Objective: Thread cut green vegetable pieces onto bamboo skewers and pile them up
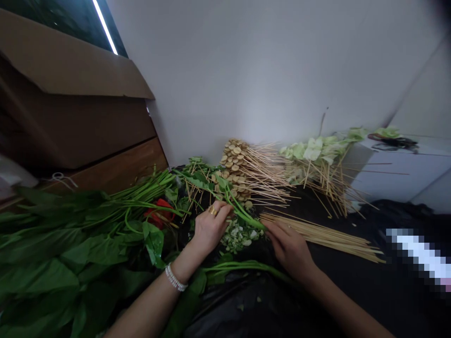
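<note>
My left hand, with a gold ring and a beaded bracelet at the wrist, is closed beside the leafy end of a green stem; what its fingers pinch, if anything, is too small to make out. The cut end of the green stem is in the closed fingers of my right hand. Below the stem lies a pile of chopped white and green pieces. Bare wooden skewers lie just beyond my right hand. Another long stem lies nearer to me.
Large leafy greens and a red item lie at the left, beneath a cardboard box. Skewered round slices and skewered pale green leaves stand by the white wall. Black plastic covers the surface.
</note>
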{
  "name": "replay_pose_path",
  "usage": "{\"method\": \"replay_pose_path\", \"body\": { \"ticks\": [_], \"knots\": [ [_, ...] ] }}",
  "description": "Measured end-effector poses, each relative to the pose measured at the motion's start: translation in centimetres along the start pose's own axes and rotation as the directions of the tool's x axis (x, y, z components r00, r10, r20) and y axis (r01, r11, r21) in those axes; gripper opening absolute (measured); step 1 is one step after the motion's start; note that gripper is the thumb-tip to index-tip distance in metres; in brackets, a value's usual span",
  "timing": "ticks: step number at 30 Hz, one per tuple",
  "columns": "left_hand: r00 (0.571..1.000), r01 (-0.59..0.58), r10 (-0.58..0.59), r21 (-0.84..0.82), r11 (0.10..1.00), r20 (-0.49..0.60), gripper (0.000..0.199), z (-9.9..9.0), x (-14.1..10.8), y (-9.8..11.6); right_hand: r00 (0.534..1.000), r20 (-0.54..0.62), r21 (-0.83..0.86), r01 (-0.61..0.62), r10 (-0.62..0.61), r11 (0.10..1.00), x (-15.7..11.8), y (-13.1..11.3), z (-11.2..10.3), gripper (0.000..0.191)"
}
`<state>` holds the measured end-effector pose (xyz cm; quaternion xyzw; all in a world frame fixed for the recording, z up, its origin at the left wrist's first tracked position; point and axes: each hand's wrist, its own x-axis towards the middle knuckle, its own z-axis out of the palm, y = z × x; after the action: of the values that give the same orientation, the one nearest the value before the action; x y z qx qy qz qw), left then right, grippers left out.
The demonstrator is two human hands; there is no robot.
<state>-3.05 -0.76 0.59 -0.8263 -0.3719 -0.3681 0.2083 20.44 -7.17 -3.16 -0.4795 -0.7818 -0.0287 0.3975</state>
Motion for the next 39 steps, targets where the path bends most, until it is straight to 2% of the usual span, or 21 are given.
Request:
{"method": "replay_pose_path", "body": {
  "ticks": [6, 9, 17, 21, 23, 26, 31, 34, 39],
  "knots": [
    [0.998, -0.013, 0.013, 0.015, 1.0, 0.061, 0.01, -0.3, 0.4, -0.1, 1.0, -0.001, -0.014, -0.013, 0.013, 1.0, 0.1, 0.0, -0.1, 0.032],
    [0.99, -0.05, 0.047, 0.02, 0.999, 0.134, 0.009, -0.3, 0.5, -0.3, 1.0, -0.012, -0.016, -0.001, 0.001, 1.0, 0.1, 0.1, 0.0, 0.031],
    [0.97, -0.105, 0.1, 0.011, 0.994, 0.223, 0.017, -0.2, 0.6, -0.5, 0.999, -0.04, -0.036, 0.025, -0.027, 0.999, 0.3, 0.2, 0.1, 0.029],
    [0.959, -0.098, 0.081, 0.052, 0.994, 0.272, 0.007, -0.2, 0.6, 0.0, 0.999, -0.021, -0.021, 0.039, -0.04, 0.999, 0.3, 0.0, 0.1, 0.029],
    [0.965, -0.055, 0.039, 0.055, 0.997, 0.26, 0.005, -0.2, 0.6, 0.2, 0.999, -0.008, -0.01, 0.048, -0.048, 0.999, 0.3, -0.3, 0.2, 0.029],
    [0.976, 0.094, -0.086, -0.032, 0.995, 0.202, 0.008, 0.0, 0.5, 0.6, 0.998, 0.015, 0.016, 0.054, -0.055, 0.998, 0.4, -0.8, 0.2, 0.03],
    [0.946, 0.322, -0.293, -0.267, 0.909, 0.142, 0.014, -0.2, 0.7, 1.4, 0.997, 0.004, 0.033, 0.075, -0.076, 0.997, 0.6, -1.4, 0.0, 0.031],
    [0.925, 0.377, -0.365, -0.357, 0.854, 0.104, 0.014, -0.3, 0.9, 1.7, 0.993, -0.033, 0.007, 0.11, -0.109, 0.994, 0.7, -1.6, -0.2, 0.033],
    [0.91, 0.389, -0.41, -0.449, 0.804, 0.055, 0.014, -0.4, 1.0, 2.5, 0.976, -0.097, -0.075, 0.189, -0.196, 0.979, 0.7, -2.0, -0.4, 0.039]
  ]
}}
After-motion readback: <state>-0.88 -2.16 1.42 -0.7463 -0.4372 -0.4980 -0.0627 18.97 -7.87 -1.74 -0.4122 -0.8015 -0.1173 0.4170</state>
